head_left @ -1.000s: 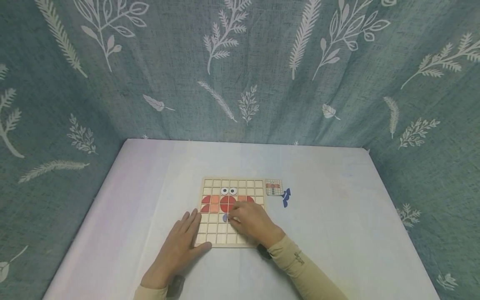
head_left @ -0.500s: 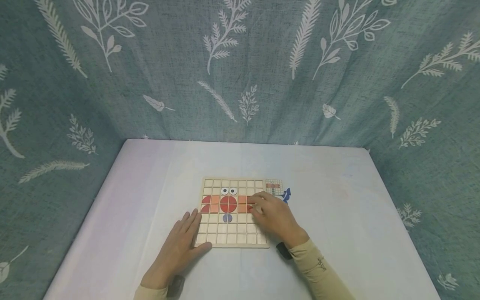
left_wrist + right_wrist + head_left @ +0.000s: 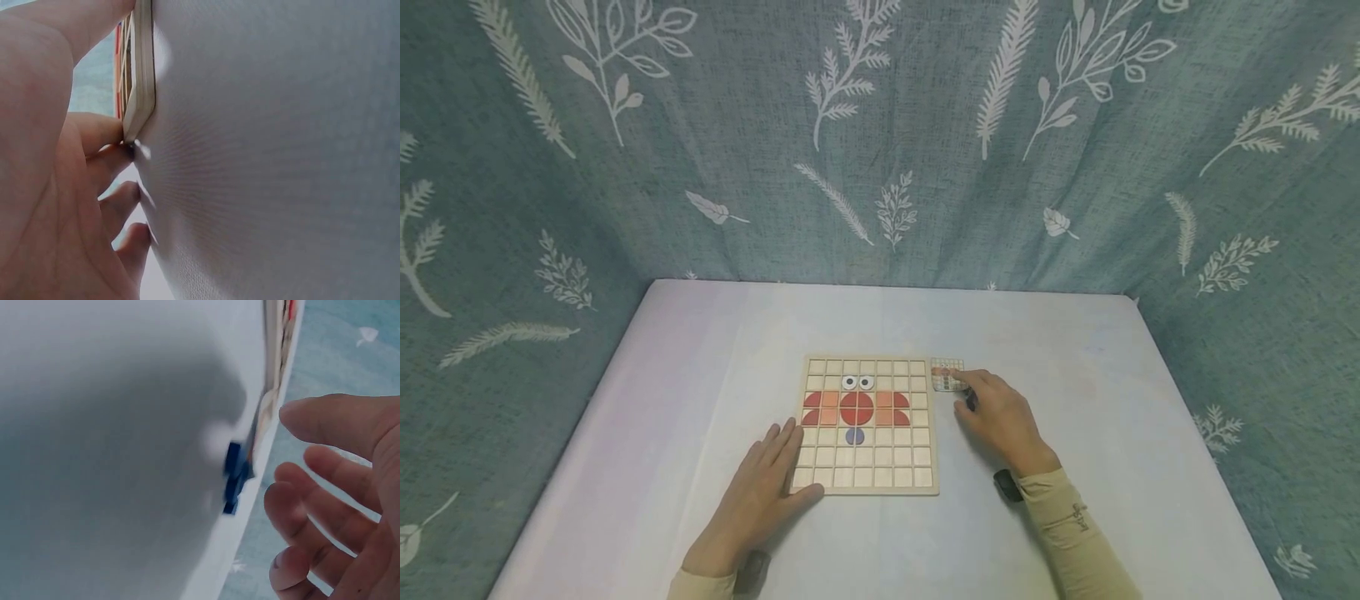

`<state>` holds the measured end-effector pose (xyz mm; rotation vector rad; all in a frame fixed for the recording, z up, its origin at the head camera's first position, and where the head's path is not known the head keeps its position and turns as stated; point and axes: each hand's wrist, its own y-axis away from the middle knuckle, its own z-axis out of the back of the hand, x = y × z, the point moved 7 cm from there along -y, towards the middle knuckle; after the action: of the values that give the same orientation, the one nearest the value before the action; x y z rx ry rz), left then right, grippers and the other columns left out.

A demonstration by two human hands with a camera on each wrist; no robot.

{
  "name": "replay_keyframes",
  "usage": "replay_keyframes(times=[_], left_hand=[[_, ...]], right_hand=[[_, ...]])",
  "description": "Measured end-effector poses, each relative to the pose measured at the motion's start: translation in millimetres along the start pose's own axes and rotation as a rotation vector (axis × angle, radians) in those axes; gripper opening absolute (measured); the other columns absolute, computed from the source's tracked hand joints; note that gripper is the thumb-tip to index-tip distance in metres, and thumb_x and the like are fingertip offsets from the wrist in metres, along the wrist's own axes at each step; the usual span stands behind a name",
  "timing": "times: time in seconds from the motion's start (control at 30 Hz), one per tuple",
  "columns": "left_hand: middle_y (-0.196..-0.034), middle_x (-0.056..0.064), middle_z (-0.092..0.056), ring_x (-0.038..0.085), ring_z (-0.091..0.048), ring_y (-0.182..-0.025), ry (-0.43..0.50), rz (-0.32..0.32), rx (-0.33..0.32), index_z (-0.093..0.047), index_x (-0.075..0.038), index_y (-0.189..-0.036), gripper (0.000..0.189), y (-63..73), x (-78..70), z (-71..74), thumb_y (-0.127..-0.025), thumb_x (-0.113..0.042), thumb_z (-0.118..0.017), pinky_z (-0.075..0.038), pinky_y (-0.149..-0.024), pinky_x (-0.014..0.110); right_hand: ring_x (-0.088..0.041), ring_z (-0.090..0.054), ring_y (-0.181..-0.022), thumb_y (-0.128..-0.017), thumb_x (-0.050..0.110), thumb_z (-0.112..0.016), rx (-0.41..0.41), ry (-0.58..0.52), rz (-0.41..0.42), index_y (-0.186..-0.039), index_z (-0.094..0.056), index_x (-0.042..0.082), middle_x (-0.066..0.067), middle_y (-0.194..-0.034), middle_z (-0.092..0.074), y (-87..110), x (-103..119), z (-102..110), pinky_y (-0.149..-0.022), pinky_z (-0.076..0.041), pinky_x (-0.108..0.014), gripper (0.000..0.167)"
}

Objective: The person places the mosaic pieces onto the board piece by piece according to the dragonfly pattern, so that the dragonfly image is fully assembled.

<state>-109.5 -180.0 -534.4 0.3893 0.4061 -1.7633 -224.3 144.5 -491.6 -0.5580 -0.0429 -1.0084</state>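
Note:
A wooden grid board (image 3: 887, 491) lies on the white table. Red, orange and blue pieces fill some of its squares, below two eye pieces (image 3: 857, 382). My left hand (image 3: 756, 496) rests at the board's near left corner, fingers extended; fingertips touch the board and tabletop in the left wrist view. Beyond the board's right edge, my right hand (image 3: 1003, 421) hovers by a small pattern card (image 3: 946, 363). Under its fingers are loose dark blue pieces (image 3: 233, 478), mostly hidden in the head view. The right wrist view shows those fingers loosely bent, holding nothing, apart from the pieces.
The white table (image 3: 1060, 350) extends around the board on all sides. A green leaf-patterned cloth (image 3: 925, 167) hangs behind the table and along both sides.
My right hand has left the blue piece below the red circle and moved right to the loose blue pieces beside the card. Two blue halves now show there. The left hand stays put.

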Motion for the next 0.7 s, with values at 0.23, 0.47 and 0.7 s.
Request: replay_keyframes(times=[0.23,0.47,0.7], left_hand=[[-0.161,0.017,-0.035,0.042,-0.027,-0.149,-0.003,-0.007,-0.014,-0.037,0.000,-0.155,0.090,0.7,-0.7,0.3,-0.091,-0.052,-0.071,-0.023,-0.120,0.059],[-0.160,0.018,-0.037,0.043,-0.029,-0.148,-0.008,-0.025,-0.042,-0.038,0.001,-0.154,0.090,1.6,-0.6,0.9,-0.090,-0.051,-0.072,-0.025,-0.119,0.060],[-0.161,0.017,-0.035,0.041,-0.027,-0.149,0.004,-0.020,-0.030,-0.036,0.000,-0.155,0.089,1.3,-0.6,1.5,-0.091,-0.052,-0.071,-0.024,-0.120,0.059]], right_hand=[[-0.024,-0.070,-0.085,-0.077,0.011,-0.088,0.056,0.043,-0.057,-0.120,-0.070,0.003,-0.012,-0.108,-0.072,-2.1,-18,-2,-0.069,-0.060,-0.038,0.047],[-0.022,-0.070,-0.082,-0.079,0.014,-0.086,0.089,0.065,-0.052,-0.116,-0.073,0.004,-0.009,-0.102,-0.074,-10.8,-21,-6,-0.067,-0.059,-0.038,0.040],[-0.024,-0.070,-0.085,-0.085,0.015,-0.080,0.193,0.072,-0.104,-0.117,-0.074,0.005,-0.011,-0.103,-0.073,-17.6,-19,-14,-0.070,-0.060,-0.040,0.034]])
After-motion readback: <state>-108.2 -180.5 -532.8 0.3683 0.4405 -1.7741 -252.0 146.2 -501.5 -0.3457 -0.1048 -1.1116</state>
